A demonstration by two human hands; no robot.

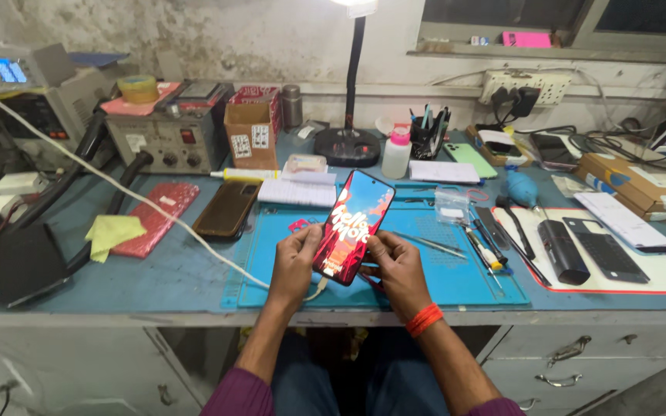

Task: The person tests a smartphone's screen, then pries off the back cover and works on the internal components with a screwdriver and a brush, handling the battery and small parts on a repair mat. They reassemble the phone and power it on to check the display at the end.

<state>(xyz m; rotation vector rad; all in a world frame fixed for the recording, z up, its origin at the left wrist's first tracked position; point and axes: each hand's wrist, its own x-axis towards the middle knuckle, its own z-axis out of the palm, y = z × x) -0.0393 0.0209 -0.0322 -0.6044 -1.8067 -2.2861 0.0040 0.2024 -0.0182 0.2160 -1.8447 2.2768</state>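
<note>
Both hands were up over the blue mat point(456, 285), and between them stood the smartphone point(352, 227), tilted, its red screen lit. The left hand point(296, 258) was clamped on the phone's left edge near the bottom, thumb against the glass; the right hand point(396, 266) gripped the lower right edge, fingers curled behind. A white cable point(102, 176) ran in from the left of the phone to its bottom end, so it looked plugged in. By the look of it the phone was assembled and powered on, showing a start-up screen; whatever checking remained, the picture could not say. Just right of the phone lay tweezers point(433, 244) and small screwdrivers point(486, 253). Left of it sat a dark phone case point(227, 208) and a yellow cloth point(113, 231). Behind the phone stood a desk lamp point(348, 115).
</note>
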